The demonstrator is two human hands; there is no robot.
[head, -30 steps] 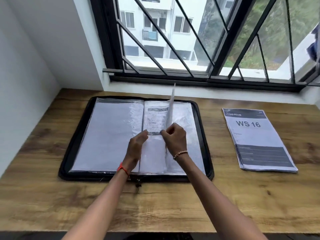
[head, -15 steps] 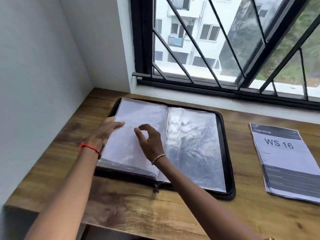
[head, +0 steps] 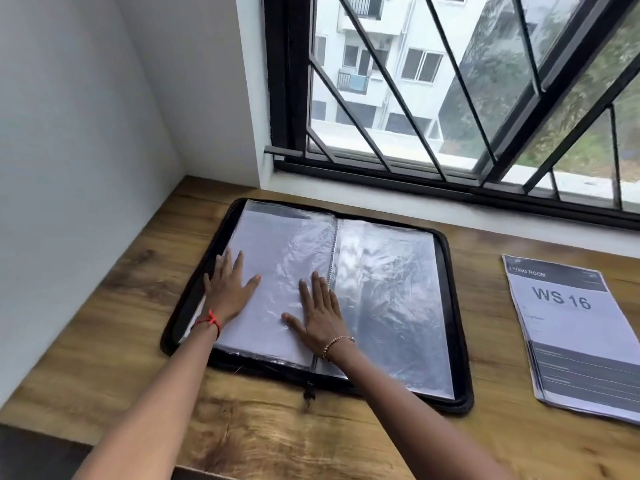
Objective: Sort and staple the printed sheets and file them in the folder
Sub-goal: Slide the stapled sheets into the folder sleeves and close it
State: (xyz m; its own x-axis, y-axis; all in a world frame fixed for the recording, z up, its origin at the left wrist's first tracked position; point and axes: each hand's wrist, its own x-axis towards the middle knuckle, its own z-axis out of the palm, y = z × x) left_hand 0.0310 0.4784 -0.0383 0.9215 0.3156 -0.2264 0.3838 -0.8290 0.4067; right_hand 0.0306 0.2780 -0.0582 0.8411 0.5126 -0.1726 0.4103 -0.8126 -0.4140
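A black zip folder (head: 456, 306) lies open on the wooden desk, showing clear plastic sleeves on both sides. My left hand (head: 228, 289) rests flat, fingers spread, on the left-hand sleeve page (head: 277, 251) near its outer edge. Flat on the same page lies my right hand (head: 320, 313), just left of the spine. Neither hand holds anything. To the right of the folder sits a stack of printed sheets (head: 575, 341), its top page reading "WS 16".
The wooden desk (head: 131, 341) meets a white wall on the left. A black barred window (head: 450, 98) runs along the back above a white sill. The desk's front edge is near the bottom of the view.
A sleeve held upright between both hands has been turned over to the left. Both hands have moved left and flattened onto the left page. The view has swung left.
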